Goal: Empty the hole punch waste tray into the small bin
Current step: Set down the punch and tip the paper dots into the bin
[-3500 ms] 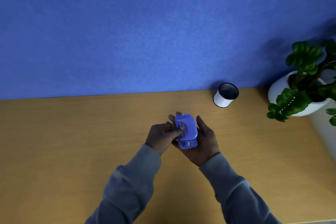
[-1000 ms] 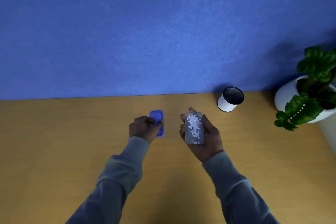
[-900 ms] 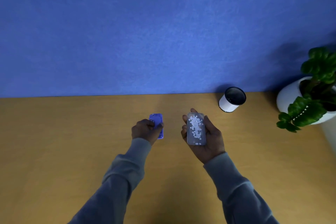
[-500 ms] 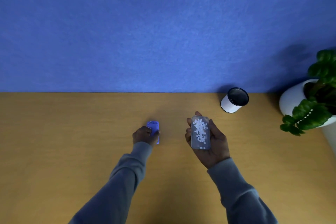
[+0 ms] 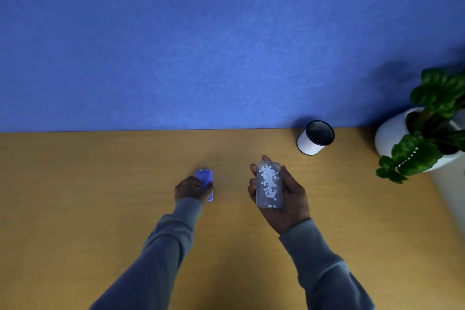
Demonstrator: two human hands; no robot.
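A clear waste tray (image 5: 268, 185) full of small white paper dots lies flat and face up in my right hand (image 5: 284, 196), palm upward, above the desk. The blue hole punch body (image 5: 205, 181) is down at the wooden desk to the left, with my left hand (image 5: 191, 187) closed over its near side. The small bin (image 5: 315, 137), white with a dark open mouth, stands at the back of the desk, up and to the right of the tray and apart from it.
A blue wall panel (image 5: 226, 45) rises behind the desk (image 5: 75, 196). A green plant in a white pot (image 5: 392, 133) stands at the right edge, just right of the small bin.
The tray came off the punch and my hands separated. My left hand carried the punch body left and down to the desk. My right hand holds the tray level, shifted slightly right.
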